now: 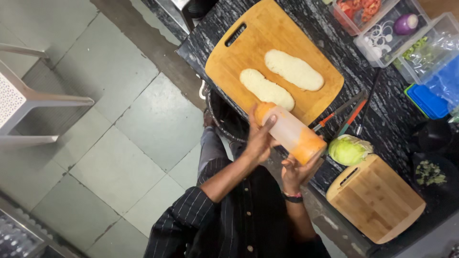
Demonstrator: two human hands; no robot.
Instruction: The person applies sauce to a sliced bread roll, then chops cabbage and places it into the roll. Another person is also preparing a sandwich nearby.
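Left hand (260, 138): near the middle of the frame, wrapped around the top end of a squeeze bottle (289, 132), fingers closed on the orange cap.
Right hand (297, 171): just below and right of the left, cupping the bottom end of the same bottle, where orange sauce has pooled.
Bottle: cloudy plastic, held tilted over the near edge of the dark counter (382, 119), cap end touching the lower edge of the large cutting board (248, 52).
Cabbage (348, 150): pale green, on the counter just right of the bottle.
Small board (375, 198): wooden, at lower right, beside the cabbage.
Tongs (346, 112): orange-handled, lying right of the large board.
Bread (282, 79): two long pale halves, side by side on the large board, above the bottle.
Tubs (389, 28): clear plastic, at upper right, holding chopped tomato, onion rings and greens.
Floor (119, 143): grey tiles, filling the left of the frame.
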